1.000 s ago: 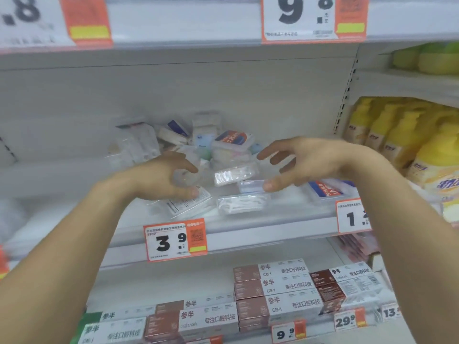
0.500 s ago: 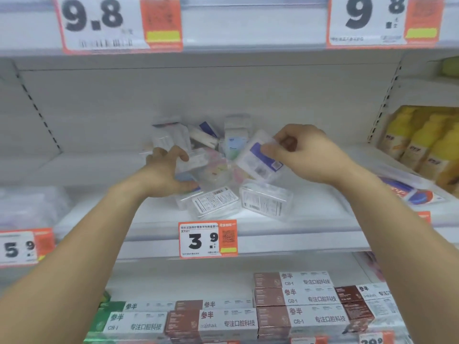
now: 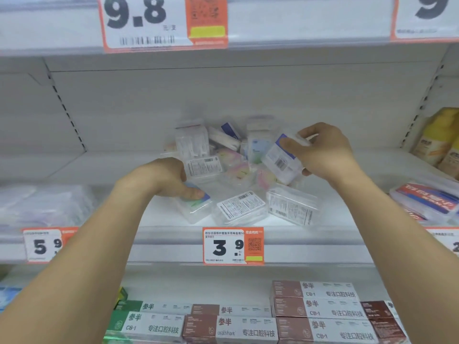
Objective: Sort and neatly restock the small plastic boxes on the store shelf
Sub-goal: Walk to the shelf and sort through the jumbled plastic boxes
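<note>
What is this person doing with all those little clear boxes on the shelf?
A person is tidying a jumbled heap of small plastic boxes on a store shelf. The right hand holds one box lifted above the heap, while the left hand grips another box lying at the front. Most boxes are unsorted.

The left hand (image 3: 165, 178) covers part of the clear box (image 3: 196, 207) under its thumb, and its fingers are out of sight. Behind that box the pile of boxes (image 3: 223, 150) blurs together; their labels cannot be read. The price tag (image 3: 426, 17) at top right is cut by the edge, perhaps a 9.
</note>
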### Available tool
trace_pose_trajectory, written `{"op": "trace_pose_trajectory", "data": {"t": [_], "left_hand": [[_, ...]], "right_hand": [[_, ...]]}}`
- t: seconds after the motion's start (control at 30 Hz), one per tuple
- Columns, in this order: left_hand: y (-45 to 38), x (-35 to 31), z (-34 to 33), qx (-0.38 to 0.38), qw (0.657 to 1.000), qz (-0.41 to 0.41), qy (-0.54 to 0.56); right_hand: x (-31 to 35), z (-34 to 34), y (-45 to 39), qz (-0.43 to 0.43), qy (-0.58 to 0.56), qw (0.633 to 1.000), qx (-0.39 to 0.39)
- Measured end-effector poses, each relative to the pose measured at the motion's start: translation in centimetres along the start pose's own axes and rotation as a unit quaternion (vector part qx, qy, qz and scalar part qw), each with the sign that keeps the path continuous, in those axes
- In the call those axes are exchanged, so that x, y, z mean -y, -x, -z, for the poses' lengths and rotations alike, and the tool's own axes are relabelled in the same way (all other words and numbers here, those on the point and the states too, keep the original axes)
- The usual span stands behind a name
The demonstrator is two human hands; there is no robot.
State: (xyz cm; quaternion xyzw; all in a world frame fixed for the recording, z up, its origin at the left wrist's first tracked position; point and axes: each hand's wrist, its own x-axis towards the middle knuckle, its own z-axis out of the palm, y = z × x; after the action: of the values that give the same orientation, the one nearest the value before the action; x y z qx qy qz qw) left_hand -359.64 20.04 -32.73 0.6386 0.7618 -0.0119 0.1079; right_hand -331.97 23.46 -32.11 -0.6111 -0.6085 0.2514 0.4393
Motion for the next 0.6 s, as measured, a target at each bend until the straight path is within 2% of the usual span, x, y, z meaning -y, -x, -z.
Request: {"op": "trace_pose_trajectory", "data": {"t": [0.07,0.1,0.13,0.17,0.2,0.23,0.27,0.37,0.43,0.5,0.53,0.6], "left_hand": [[0.0,-0.9,0.2,-0.076,0.997,-0.019,-0.018],[-0.3,-1.5,0.1,-0.137,0.989,-0.046,0.039],[-0.8,-2.3,-0.2,-0.180,0.970,-0.078,0.143],[-0.9,-3.2,-0.4,-0.194,0.937,-0.119,0.267],[-0.8,-4.2,-0.6,-0.169,0.901,-0.158,0.367],[-0.7,-5.1,-0.8,-0.129,0.878,-0.188,0.421],[-0.8,-5.7,-1.2,-0.096,0.870,-0.208,0.436],[-1.7,-5.9,-1.8,-0.092,0.867,-0.240,0.427],[-2.4,-5.1,-1.7,-0.131,0.885,-0.213,0.392],[-2.8,-3.9,-1.7,-0.173,0.914,-0.150,0.336],[-2.9,-3.3,-1.7,-0.188,0.922,-0.125,0.315],[-3.1,-2.1,-1.8,-0.216,0.930,-0.096,0.280]], "right_hand": [[0.0,-0.5,-0.1,0.013,0.016,1.000,-0.002],[0.2,-0.9,-0.1,0.022,0.027,0.999,0.002],[0.4,-1.4,0.1,0.034,0.042,0.998,0.009],[0.5,-2.0,0.3,0.049,0.053,0.997,0.023],[0.7,-2.6,0.5,0.070,0.050,0.995,0.044],[0.9,-3.1,0.7,0.093,0.031,0.993,0.070],[1.0,-3.5,0.9,0.114,0.003,0.988,0.100],[0.8,-3.9,0.6,0.141,-0.059,0.975,0.161],[0.7,-4.0,-0.5,0.152,-0.047,0.981,0.114],[0.7,-4.4,-2.5,0.191,0.024,0.981,0.039],[0.9,-4.8,-3.8,0.216,0.080,0.973,0.026],[1.7,-6.0,-6.4,0.238,0.201,0.949,0.053]]}}
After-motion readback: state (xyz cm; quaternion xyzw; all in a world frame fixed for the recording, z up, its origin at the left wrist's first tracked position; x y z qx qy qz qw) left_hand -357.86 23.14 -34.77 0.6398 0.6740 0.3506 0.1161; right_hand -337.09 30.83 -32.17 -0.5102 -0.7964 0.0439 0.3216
